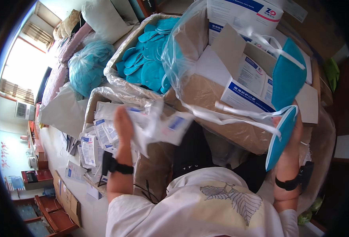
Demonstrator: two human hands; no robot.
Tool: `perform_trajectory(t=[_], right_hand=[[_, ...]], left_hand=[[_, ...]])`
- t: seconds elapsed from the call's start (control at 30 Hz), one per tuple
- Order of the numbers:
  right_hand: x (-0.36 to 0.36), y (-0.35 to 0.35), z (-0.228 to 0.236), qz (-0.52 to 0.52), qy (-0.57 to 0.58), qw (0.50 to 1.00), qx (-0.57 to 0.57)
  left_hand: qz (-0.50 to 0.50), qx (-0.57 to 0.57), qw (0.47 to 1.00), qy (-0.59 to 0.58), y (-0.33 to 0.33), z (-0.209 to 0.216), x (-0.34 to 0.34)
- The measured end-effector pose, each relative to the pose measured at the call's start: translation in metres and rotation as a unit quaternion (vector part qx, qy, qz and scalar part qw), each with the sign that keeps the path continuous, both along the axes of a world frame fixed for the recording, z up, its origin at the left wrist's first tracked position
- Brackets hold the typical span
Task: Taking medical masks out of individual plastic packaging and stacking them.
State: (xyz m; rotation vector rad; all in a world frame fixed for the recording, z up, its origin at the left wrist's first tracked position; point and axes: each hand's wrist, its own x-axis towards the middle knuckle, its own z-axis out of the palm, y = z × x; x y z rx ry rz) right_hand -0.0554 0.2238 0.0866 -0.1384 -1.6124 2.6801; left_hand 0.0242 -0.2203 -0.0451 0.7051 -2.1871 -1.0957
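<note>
My right hand (294,134) is closed on a teal face mask (288,75) with white straps, held up at the right. Two teal panels show, one above the other; I cannot tell whether they belong to one mask or two. The white straps (237,118) trail leftward over a carton. At the left, my left hand (124,125) grips a white pouch (174,126) with blue print. Motion blurs the pouch, so it may be more than one. Beneath that hand lie several similar pouches (107,132) in a lined box.
A plastic-lined carton (143,91) of stacked teal masks (152,75) stands ahead. To its right, a large plastic-draped carton (206,89) bears an opened white box (249,94) with pouches inside. A bag of teal items (88,67) sits at far left.
</note>
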Motion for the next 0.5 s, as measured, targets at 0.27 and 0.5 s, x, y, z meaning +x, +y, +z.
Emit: perform_trajectory(t=[0.27, 0.5], right_hand=[[0.01, 0.062, -0.044, -0.014, -0.046, 0.999, 0.001], [0.033, 0.065, -0.049, -0.031, -0.097, 0.992, 0.07]], left_hand=[[0.312, -0.126, 0.915, -0.221, -0.139, -0.065, 0.081], [-0.056, -0.288, 0.922, -0.252, -0.035, -0.082, 0.085]])
